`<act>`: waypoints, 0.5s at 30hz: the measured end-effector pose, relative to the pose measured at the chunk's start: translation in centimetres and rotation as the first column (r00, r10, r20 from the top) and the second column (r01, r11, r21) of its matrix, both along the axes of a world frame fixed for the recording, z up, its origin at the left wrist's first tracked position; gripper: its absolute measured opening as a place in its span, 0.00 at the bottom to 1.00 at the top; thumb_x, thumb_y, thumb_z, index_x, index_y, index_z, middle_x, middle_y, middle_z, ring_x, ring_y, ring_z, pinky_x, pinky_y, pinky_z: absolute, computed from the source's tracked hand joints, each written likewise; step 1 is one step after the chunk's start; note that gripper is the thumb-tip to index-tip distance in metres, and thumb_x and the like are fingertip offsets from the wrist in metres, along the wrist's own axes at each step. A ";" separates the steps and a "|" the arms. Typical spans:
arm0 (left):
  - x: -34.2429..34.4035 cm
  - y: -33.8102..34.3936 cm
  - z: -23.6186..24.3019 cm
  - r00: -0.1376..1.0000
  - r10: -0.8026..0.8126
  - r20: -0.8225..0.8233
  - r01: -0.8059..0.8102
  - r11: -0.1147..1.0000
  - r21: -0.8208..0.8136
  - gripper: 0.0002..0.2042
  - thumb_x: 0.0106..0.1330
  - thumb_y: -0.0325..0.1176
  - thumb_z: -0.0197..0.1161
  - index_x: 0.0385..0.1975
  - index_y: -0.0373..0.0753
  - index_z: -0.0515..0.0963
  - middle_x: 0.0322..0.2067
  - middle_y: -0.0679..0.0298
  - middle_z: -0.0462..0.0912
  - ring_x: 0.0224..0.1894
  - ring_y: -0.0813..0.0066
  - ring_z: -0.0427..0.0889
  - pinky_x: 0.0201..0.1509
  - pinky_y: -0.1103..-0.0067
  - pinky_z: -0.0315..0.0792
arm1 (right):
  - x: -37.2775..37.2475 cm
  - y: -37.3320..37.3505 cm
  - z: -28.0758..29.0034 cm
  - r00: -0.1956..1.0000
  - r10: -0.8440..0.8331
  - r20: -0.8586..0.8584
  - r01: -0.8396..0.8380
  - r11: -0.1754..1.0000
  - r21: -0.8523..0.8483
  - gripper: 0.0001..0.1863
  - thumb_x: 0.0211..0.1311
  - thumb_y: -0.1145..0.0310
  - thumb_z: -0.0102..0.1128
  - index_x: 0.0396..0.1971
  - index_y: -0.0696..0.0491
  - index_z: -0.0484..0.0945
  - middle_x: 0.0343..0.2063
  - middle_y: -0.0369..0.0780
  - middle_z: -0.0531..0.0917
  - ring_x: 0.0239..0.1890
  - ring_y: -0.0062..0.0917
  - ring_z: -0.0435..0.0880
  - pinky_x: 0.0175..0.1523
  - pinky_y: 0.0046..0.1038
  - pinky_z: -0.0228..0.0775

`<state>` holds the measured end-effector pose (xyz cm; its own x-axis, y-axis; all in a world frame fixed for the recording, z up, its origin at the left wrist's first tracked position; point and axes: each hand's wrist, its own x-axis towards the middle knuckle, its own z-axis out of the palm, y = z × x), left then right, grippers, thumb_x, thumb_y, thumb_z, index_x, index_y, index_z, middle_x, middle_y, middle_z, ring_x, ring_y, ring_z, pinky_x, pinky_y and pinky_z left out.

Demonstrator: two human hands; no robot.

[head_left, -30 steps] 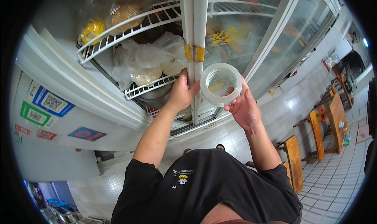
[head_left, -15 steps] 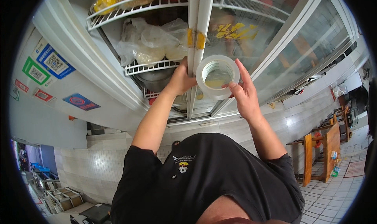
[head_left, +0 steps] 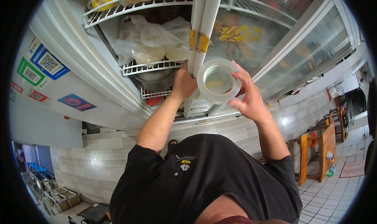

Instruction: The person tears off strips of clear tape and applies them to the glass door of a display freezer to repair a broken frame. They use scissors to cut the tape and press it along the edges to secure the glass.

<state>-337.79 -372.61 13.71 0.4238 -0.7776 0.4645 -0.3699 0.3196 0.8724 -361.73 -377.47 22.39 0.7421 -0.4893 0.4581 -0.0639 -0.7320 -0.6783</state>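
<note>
My left hand (head_left: 183, 82) is wrapped around the edge of the white sliding door frame (head_left: 202, 21) of a glass-fronted fridge, its fingertips hidden behind the frame. A wide roll of clear tape (head_left: 202, 75) hangs in front of the glass, just right of that frame. At the roll's right rim is my right hand (head_left: 251, 96), with its fingers curled at the ring and its thumb apart from the lower rim. Yellowed tape strips (head_left: 203, 43) stick to the door frame above the roll. Plastic bags of pale food (head_left: 147, 43) lie on the shelf beyond my left hand.
A white wire shelf (head_left: 129, 6) holds wrapped yellow food. Below the bags stands a metal pot (head_left: 157, 80). Stickers with square codes (head_left: 49, 63) cover the left panel. Wooden furniture (head_left: 328, 149) stands on the tiled floor at right.
My right thumb has come off the roll's lower rim, and the right fingers have bent around its side. The view has shifted slightly; my left hand stays on the door frame.
</note>
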 end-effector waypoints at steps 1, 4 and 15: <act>0.2 0.3 -0.1 1.000 0.004 -0.004 -0.004 1.000 0.006 0.27 0.53 0.35 0.77 0.52 0.33 0.76 0.42 0.50 0.87 0.45 0.59 0.87 0.50 0.72 0.77 | 0.5 0.1 0.1 1.000 0.010 0.002 -0.010 1.000 -0.020 0.38 0.51 0.54 0.77 0.61 0.48 0.71 0.72 0.44 0.64 0.41 0.31 0.83 0.40 0.27 0.79; 2.1 1.8 -0.6 0.999 -0.010 0.045 0.009 1.000 0.025 0.27 0.53 0.34 0.77 0.52 0.32 0.76 0.42 0.50 0.87 0.45 0.59 0.87 0.50 0.71 0.77 | 2.3 1.2 0.3 0.999 0.022 -0.026 -0.023 0.999 -0.049 0.41 0.45 0.51 0.80 0.60 0.47 0.72 0.71 0.44 0.65 0.41 0.32 0.84 0.38 0.26 0.79; 10.7 9.3 -1.3 0.863 -0.035 -0.505 0.072 0.996 0.054 0.22 0.56 0.29 0.75 0.49 0.34 0.75 0.38 0.59 0.86 0.40 0.69 0.85 0.45 0.74 0.78 | 12.7 5.1 3.8 0.950 0.283 -0.129 -0.261 0.499 -0.826 0.20 0.59 0.46 0.63 0.29 0.49 0.76 0.48 0.41 0.81 0.58 0.37 0.77 0.67 0.45 0.66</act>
<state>-327.06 -363.30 12.44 0.5423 -0.8276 0.1446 0.1408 0.2592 0.9555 -349.04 -372.33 26.21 0.7555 0.3409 0.5594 0.2448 -0.9390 0.2416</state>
